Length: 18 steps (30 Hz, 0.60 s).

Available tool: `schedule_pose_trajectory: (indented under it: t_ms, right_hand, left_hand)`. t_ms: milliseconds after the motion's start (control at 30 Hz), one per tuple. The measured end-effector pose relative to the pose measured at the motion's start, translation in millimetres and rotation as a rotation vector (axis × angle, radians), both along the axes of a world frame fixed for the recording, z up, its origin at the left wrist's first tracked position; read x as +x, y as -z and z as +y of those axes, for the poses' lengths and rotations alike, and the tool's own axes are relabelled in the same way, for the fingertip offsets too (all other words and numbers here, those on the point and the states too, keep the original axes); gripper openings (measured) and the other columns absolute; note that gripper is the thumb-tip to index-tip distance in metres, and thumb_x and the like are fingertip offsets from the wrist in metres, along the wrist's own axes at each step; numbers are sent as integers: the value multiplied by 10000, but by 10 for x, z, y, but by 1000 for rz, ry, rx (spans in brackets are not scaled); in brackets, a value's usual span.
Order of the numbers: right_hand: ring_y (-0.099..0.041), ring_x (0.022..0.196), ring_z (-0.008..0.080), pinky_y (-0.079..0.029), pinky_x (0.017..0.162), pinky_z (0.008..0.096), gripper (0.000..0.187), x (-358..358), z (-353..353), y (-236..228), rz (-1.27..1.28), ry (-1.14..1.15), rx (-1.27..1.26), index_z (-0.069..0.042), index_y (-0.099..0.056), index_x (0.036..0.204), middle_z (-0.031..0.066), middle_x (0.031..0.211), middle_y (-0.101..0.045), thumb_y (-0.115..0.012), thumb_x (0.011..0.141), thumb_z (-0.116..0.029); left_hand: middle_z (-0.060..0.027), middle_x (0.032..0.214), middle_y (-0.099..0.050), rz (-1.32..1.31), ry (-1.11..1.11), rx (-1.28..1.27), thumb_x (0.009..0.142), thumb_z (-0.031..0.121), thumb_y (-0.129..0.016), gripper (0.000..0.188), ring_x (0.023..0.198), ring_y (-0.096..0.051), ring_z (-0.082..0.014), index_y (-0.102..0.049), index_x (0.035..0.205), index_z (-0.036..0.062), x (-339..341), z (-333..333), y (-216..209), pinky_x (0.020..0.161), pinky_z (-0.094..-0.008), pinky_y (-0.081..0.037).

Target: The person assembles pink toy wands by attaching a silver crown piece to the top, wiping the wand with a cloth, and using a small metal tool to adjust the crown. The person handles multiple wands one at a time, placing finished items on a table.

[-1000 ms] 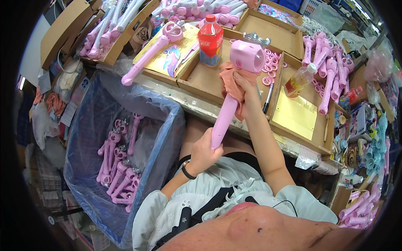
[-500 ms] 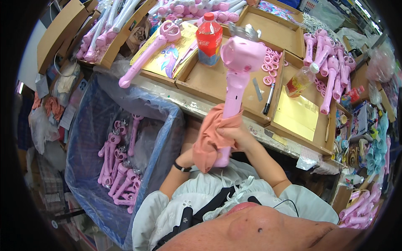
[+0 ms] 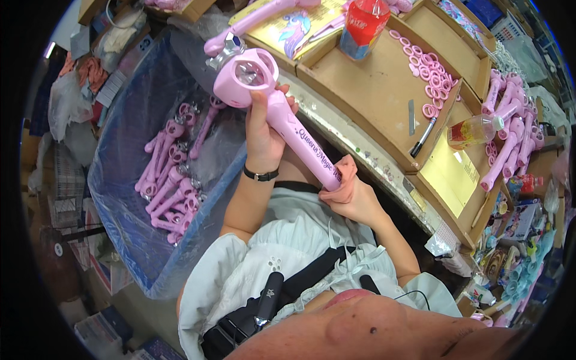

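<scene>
A pink toy wand (image 3: 298, 133) with a silver crown on its round head is held slanting in front of me, head to the upper left. My left hand (image 3: 267, 135) grips it just below the head, with the thumb up against the head. At the lower end of the handle, my right hand (image 3: 362, 204) is closed round a salmon-coloured cloth (image 3: 344, 182) wrapped about the wand. Dark lettering runs along the shaft. The cloth and my fingers cover the handle's tip.
Left of me stands a bin lined with blue plastic (image 3: 217, 195), holding several pink wands (image 3: 171, 180). Cardboard trays (image 3: 348, 90) line the bench, with pink rings (image 3: 433, 78), a marker (image 3: 423, 138) and a red-labelled bottle (image 3: 363, 30). Another bottle (image 3: 474, 132) lies near more wands (image 3: 513, 129).
The wand has tipped from near upright to slanting left. My left hand has gone from the cloth to just below the head. The cloth is bunched at the handle end; the view has shifted.
</scene>
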State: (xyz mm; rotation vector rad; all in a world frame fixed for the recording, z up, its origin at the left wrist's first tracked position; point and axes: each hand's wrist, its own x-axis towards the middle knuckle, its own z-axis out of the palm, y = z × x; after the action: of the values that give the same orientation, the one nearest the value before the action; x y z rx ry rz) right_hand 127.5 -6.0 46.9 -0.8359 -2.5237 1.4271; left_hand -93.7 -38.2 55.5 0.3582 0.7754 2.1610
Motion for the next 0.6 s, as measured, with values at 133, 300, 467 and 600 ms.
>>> schedule_pose_trajectory:
  t_ms: [133,300,467,600]
  right_hand:
    - [-581,1012,256,-476,871,362,739,172,-74,165,364,191,-696,-66,-378,1225,113,1117,-559,-763,616,-230]
    - [-530,1098,304,-429,974,363,825,11,-252,320,784,166,-1757,-40,-353,1221,181,1186,-500,-736,496,-129]
    - [-580,1041,246,-459,886,344,622,60,-75,180,373,59,-316,-37,-453,1180,134,1188,-536,-756,670,-225]
    - [-645,892,254,-495,756,313,498,52,-78,183,138,46,-243,-45,-553,1110,135,992,-640,-754,706,-256]
  left_hand:
    - [-59,942,-558,-139,29,110,806,580,-597,675,777,-561,-141,-479,1154,14,18,2,92,694,-270,-485]
    - [-35,914,-487,-336,300,562,721,610,-662,861,756,-481,-130,-403,1215,-45,32,66,32,746,-258,-442]
    - [-45,966,-529,-28,64,292,688,771,-500,957,788,-521,-145,-426,1222,-20,13,-7,-95,779,-312,-442]
    - [-84,942,-590,100,-83,63,746,803,-322,905,731,-602,-168,-474,1146,6,37,-78,-82,689,-301,-498]
